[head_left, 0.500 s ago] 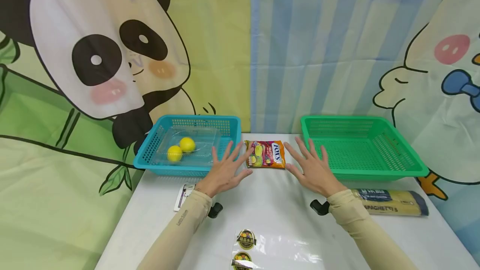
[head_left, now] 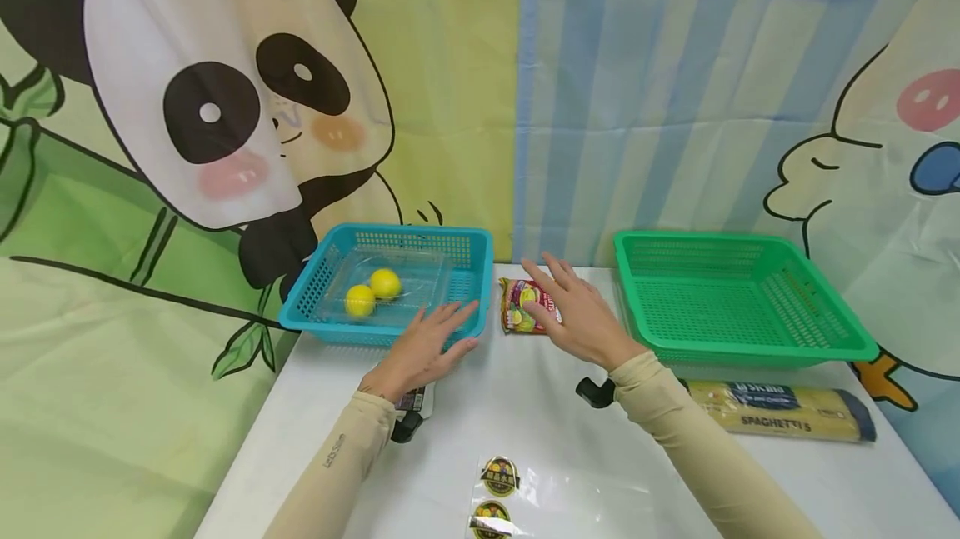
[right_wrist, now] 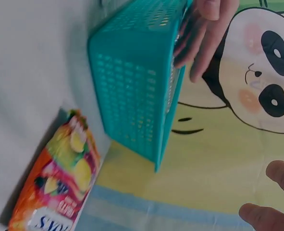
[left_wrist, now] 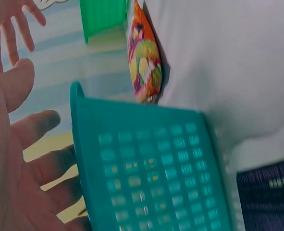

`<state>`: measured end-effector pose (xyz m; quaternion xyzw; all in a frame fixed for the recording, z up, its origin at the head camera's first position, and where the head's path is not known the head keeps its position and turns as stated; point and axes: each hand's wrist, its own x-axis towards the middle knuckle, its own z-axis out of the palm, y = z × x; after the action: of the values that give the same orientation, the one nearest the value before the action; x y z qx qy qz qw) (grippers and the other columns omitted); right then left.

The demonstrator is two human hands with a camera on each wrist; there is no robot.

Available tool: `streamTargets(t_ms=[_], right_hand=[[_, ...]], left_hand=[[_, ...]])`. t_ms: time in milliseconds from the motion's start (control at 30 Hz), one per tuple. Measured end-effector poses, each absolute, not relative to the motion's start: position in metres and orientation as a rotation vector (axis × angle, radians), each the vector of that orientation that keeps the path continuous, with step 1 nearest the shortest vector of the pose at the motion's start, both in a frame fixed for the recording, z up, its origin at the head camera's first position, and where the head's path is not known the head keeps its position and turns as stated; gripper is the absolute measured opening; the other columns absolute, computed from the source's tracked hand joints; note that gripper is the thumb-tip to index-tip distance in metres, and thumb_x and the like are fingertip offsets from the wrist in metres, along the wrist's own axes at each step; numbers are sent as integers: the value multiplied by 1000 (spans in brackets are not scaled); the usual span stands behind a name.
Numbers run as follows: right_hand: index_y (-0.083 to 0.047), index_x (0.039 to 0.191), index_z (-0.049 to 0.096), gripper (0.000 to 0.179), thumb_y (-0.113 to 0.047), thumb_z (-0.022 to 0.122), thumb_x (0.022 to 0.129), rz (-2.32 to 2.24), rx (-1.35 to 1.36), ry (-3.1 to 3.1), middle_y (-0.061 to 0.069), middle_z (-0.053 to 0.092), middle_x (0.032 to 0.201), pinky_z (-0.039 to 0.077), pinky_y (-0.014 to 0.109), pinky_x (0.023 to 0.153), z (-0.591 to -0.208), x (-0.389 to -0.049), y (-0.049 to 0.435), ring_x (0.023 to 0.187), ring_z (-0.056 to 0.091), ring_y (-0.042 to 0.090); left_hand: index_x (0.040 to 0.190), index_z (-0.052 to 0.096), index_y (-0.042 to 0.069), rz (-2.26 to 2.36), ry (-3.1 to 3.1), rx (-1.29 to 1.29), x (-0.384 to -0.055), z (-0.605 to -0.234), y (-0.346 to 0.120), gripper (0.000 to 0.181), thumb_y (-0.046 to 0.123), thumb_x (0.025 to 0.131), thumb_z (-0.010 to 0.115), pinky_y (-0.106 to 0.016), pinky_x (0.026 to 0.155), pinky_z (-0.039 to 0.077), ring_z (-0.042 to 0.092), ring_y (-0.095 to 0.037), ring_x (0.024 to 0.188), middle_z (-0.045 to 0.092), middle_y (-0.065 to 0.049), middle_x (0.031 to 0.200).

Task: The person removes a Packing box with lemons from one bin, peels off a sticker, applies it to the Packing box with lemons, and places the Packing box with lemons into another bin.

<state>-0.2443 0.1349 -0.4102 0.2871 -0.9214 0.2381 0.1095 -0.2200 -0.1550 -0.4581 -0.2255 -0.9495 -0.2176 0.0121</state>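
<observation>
My left hand (head_left: 420,351) is over the near right corner of the blue basket (head_left: 486,289), fingers spread and nothing in them; whether it touches the rim I cannot tell. In that basket lies a clear plastic tray (head_left: 435,272) with two yellow lemons (head_left: 386,283). My right hand (head_left: 581,318) hovers with spread fingers above the Fox's candy bag (head_left: 516,306) and hides its right part in the head view. The right wrist view shows the candy bag (right_wrist: 60,173) lying apart from the fingers (right_wrist: 264,216), beside the blue basket (right_wrist: 127,91).
A green basket (head_left: 697,318) stands at the back right, with a spaghetti pack (head_left: 780,411) in front of it. Partly under my left hand is a small dark-and-white pack (head_left: 420,401). Clear plastic with round stickers (head_left: 500,476) lies at the near edge. A printed curtain (head_left: 450,106) hangs behind.
Both hands have moved left: the left toward the blue basket's near right corner, the right over the candy bag. The head view has shifted slightly.
</observation>
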Motion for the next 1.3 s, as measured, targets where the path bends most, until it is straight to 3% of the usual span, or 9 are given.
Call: streamTargets(t_ms=[233, 300, 467, 567, 900, 1300], right_hand=[[-33, 160, 29, 61, -53, 45, 105, 949, 879, -2658, 4, 38, 162, 42, 57, 113, -401, -255, 102, 145, 45, 31], [-33, 160, 31, 59, -51, 44, 105, 1055, 885, -2628, 4, 50, 154, 48, 53, 107, -400, -257, 92, 133, 57, 30], [-31, 159, 32, 57, -50, 43, 106, 1301, 835, -2628, 9, 55, 149, 54, 53, 100, -400, -265, 68, 125, 63, 34], [-32, 159, 31, 59, -53, 42, 106, 1415, 768, -2678, 10, 49, 154, 49, 55, 106, -404, -270, 54, 132, 58, 35], [-26, 161, 25, 64, -50, 46, 106, 2094, 576, -2650, 11, 38, 161, 55, 50, 100, -425, -289, 15, 144, 45, 34], [-21, 164, 6, 73, -43, 46, 107, 2285, 472, -2733, 15, 21, 168, 46, 67, 102, -433, -316, -16, 152, 27, 40]], left_hand=[[152, 49, 21, -674, -2914, -669, -216, -457, -179, 58, 49, 101, 57, -50, 111, 46, 57, -32, 133, 58, -7, 147], [146, 56, 16, -656, -2903, -663, -217, -458, -184, 54, 45, 100, 60, -49, 106, 50, 62, -31, 127, 63, -7, 141], [125, 72, 10, -650, -2877, -650, -221, -463, -188, 39, 38, 99, 64, -47, 95, 57, 71, -28, 109, 75, -7, 119], [118, 74, 9, -662, -2866, -639, -222, -467, -189, 34, 35, 99, 65, -46, 92, 58, 73, -27, 104, 77, -7, 112], [112, 77, 11, -666, -2809, -596, -217, -471, -190, 28, 33, 98, 67, -43, 87, 60, 75, -23, 96, 78, -5, 106], [120, 74, 11, -680, -2877, -557, -219, -471, -191, 35, 38, 99, 63, -49, 94, 56, 73, -26, 102, 77, -5, 111]])
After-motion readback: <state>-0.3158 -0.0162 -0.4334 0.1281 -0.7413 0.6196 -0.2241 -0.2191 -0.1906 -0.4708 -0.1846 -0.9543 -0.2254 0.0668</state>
